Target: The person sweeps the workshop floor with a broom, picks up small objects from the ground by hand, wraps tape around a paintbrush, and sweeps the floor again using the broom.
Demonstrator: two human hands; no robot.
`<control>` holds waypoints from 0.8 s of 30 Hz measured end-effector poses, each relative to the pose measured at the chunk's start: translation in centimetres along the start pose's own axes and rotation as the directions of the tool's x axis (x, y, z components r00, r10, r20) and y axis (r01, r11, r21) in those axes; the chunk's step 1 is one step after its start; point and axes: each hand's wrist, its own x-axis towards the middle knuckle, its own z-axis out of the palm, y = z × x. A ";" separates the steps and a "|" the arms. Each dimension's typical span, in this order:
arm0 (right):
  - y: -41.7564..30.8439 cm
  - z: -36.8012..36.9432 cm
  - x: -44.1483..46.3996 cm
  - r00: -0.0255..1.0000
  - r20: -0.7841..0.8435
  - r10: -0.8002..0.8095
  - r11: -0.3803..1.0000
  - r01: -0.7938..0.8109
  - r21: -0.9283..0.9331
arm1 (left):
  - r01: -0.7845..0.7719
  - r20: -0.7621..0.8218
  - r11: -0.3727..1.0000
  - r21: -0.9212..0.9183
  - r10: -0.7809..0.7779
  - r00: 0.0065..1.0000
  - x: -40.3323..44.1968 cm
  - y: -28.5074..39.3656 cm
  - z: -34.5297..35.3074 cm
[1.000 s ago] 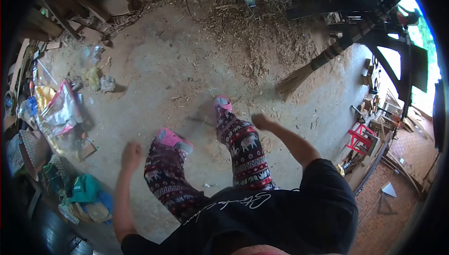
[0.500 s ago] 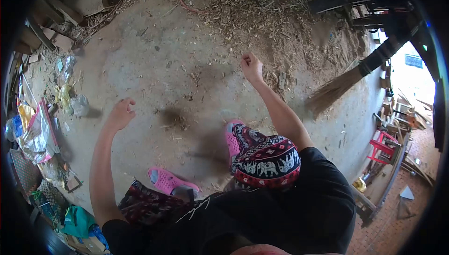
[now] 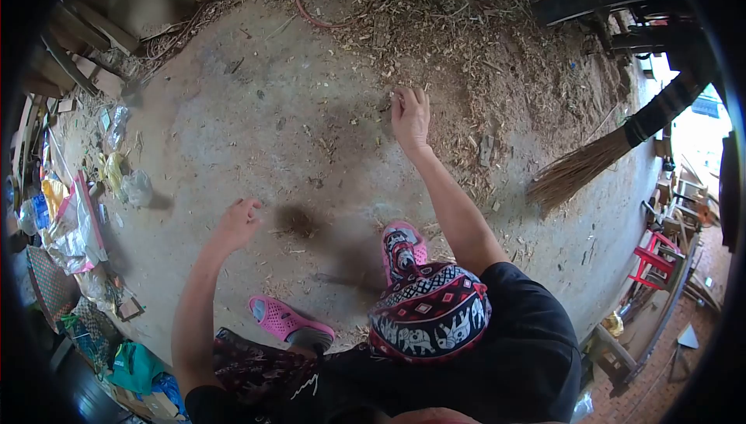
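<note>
My left hand [image 3: 237,226] hangs above the concrete floor [image 3: 233,144] at left of centre, its fingers loosely bent and apart, holding nothing. Near the edge of the scattered wood chips [image 3: 435,59], my right hand [image 3: 411,119] reaches forward with its fingers curled down; whatever they may hold is hidden or too small to name. The straw broom [image 3: 587,169] slants in from the right, apart from both hands. Below the hands are a pink shoe [image 3: 286,318] on my left foot and another [image 3: 420,247] on my right.
Plastic bags [image 3: 137,188] and a heap of sacks [image 3: 74,230] lie along the left side. A green bag [image 3: 136,367] is at the lower left. On the right are a red stool [image 3: 654,259] and wood pieces. A dark frame [image 3: 614,0] stands at the upper right.
Since a second ago my body has bent lower and both hands have reached forward. Over the last half second, my left hand has shifted rightward and nearer my body; my right hand's fingers have turned downward.
</note>
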 end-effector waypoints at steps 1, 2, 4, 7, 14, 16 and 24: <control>-0.7 0.3 0.5 0.995 -0.025 -0.098 0.995 0.098 -0.026 | 0.003 0.001 1.000 0.003 -0.003 1.000 0.0 0.4 0.2; -1.4 0.6 0.7 0.980 -0.046 -0.195 0.980 0.192 -0.056 | -0.029 -0.001 1.000 0.003 0.029 1.000 0.0 0.8 0.4; -2.0 1.7 0.4 0.975 0.014 -0.221 0.972 0.221 -0.075 | -0.061 0.000 0.998 0.001 0.061 0.998 0.3 1.8 0.6; -1.4 2.5 0.3 0.947 0.045 -0.318 0.944 0.321 -0.080 | -0.012 -0.012 0.999 -0.049 0.011 1.000 1.1 3.0 0.6; -1.5 2.5 2.5 0.965 -0.018 -0.262 0.960 0.263 0.095 | -0.032 -0.071 0.990 -0.139 0.022 0.997 1.8 4.1 1.4; -2.0 3.0 5.0 0.958 -0.045 -0.282 0.951 0.286 0.120 | -0.018 -0.070 0.987 -0.162 0.006 0.998 1.8 4.8 1.5; -1.6 7.4 10.8 0.928 0.107 -0.356 0.913 0.370 -0.171 | -0.109 -0.203 0.969 -0.224 0.063 0.977 2.0 4.1 2.5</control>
